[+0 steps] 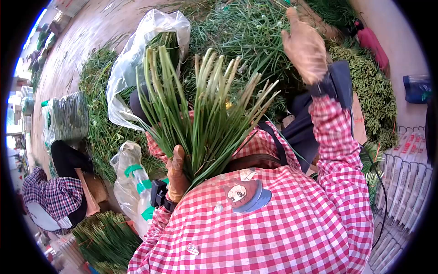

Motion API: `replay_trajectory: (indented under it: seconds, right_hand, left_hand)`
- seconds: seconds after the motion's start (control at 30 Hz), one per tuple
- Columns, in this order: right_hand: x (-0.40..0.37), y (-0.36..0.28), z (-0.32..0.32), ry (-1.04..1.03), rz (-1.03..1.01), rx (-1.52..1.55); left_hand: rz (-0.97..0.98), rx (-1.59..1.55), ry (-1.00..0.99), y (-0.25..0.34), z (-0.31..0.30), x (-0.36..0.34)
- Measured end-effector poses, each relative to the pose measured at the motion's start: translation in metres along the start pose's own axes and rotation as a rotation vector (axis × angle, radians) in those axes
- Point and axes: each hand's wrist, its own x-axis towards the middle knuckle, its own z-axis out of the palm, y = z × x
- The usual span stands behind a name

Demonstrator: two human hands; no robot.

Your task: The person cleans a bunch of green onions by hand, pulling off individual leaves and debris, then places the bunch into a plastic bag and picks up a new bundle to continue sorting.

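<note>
1. L hand [175,171]: grip shut round stalk bundle [205,114], upright at chest, tips fanned.
2. R hand [303,45]: spread open, empty, over greens pile [246,32], well apart from bundle.
3. Plastic bag [137,59] edge just beside bundle's left.

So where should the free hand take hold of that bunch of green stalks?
Probably at the narrow waist of the bunch of green stalks, just above where the left hand clamps the base. There the stalks lie gathered; higher up they fan apart. The right hand, raised over the heap of greens, should come from the bunch's open right side.
</note>
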Motion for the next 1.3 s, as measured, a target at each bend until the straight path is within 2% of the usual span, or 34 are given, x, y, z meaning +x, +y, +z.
replay_trajectory:
  seconds: [0.07, 0.1, 0.17, 0.23, 0.27, 0.37, 0.4, 0.5, 0.53, 0.6, 0.67, 0.77, 0.83, 0.97, 1.03, 1.07, 1.1, 1.13, 1.2, 1.27, 1.3]
  right_hand:
    - [-0.032, -0.027, -0.008, 0.023, -0.281, 0.113]
    - [-0.048, -0.026, 0.006, 0.14, -0.573, 0.596]
    - [-0.077, -0.054, 0.001, -0.047, -0.744, 0.21]
    - [-0.085, -0.063, 0.025, -0.147, -0.667, 0.202]
    - [-0.086, -0.064, 0.028, -0.231, -0.636, 0.357]
    - [-0.087, -0.07, 0.03, -0.268, -0.67, 0.244]
    - [-0.087, -0.07, 0.034, -0.211, -0.707, 0.244]
    - [-0.087, -0.071, 0.033, -0.233, -0.611, 0.257]
    - [-0.093, -0.071, 0.033, -0.136, -0.612, 0.288]
    - [-0.097, -0.073, 0.04, -0.083, -0.654, 0.327]
    - [-0.099, -0.076, 0.047, -0.015, -0.678, 0.347]
    - [-0.099, -0.085, 0.043, 0.086, -0.812, 0.067]
    - [-0.095, -0.086, 0.054, 0.122, -0.963, 0.024]
    - [-0.07, -0.077, 0.086, 0.081, -1.144, 0.046]
    - [-0.058, -0.072, 0.102, 0.081, -1.104, 0.036]
    - [-0.047, -0.075, 0.077, -0.09, -1.033, -0.091]
    - [-0.04, -0.071, 0.07, -0.052, -0.947, -0.129]
    - [-0.024, -0.057, 0.08, -0.107, -0.913, 0.183]
    - [0.027, -0.002, 0.114, -0.205, -0.797, 0.807]
    - [0.036, 0.031, 0.111, -0.206, -0.623, 0.942]
    - [0.031, 0.042, 0.096, -0.161, -0.53, 0.769]
  left_hand:
    - [-0.021, 0.002, -0.004, -0.004, 0.0, 0.002]
    - [-0.022, -0.023, -0.012, -0.003, 0.002, 0.002]
    - [-0.037, -0.064, -0.034, -0.003, 0.007, 0.0]
    - [-0.111, -0.029, -0.098, -0.008, -0.008, 0.003]
    - [-0.129, -0.023, -0.097, -0.01, -0.01, 0.003]
    - [-0.158, -0.017, -0.061, -0.008, -0.011, 0.002]
    - [-0.16, -0.008, -0.046, -0.008, -0.01, 0.001]
    - [-0.175, 0.02, 0.004, -0.009, -0.01, 0.001]
    - [-0.18, 0.04, 0.024, -0.01, -0.01, 0.002]
    - [-0.181, 0.081, 0.039, -0.011, -0.011, 0.002]
    - [-0.147, 0.119, -0.054, -0.012, -0.012, 0.004]
    - [-0.076, 0.166, -0.293, -0.013, -0.011, 0.012]
    - [-0.036, 0.196, -0.454, -0.015, -0.012, 0.013]
    - [-0.062, 0.205, -0.277, -0.017, -0.017, 0.015]
    - [-0.054, 0.254, -0.161, -0.02, -0.022, 0.017]
    - [-0.129, 0.175, -0.131, -0.016, -0.017, 0.014]
    - [-0.156, 0.129, -0.122, -0.016, -0.022, 0.015]
    - [-0.184, 0.082, -0.112, -0.017, -0.028, 0.016]
    - [-0.118, -0.01, -0.186, -0.033, -0.057, 0.025]
    - [-0.032, -0.045, -0.16, -0.039, -0.064, 0.023]
    - [0.007, -0.001, -0.073, -0.037, -0.058, 0.02]
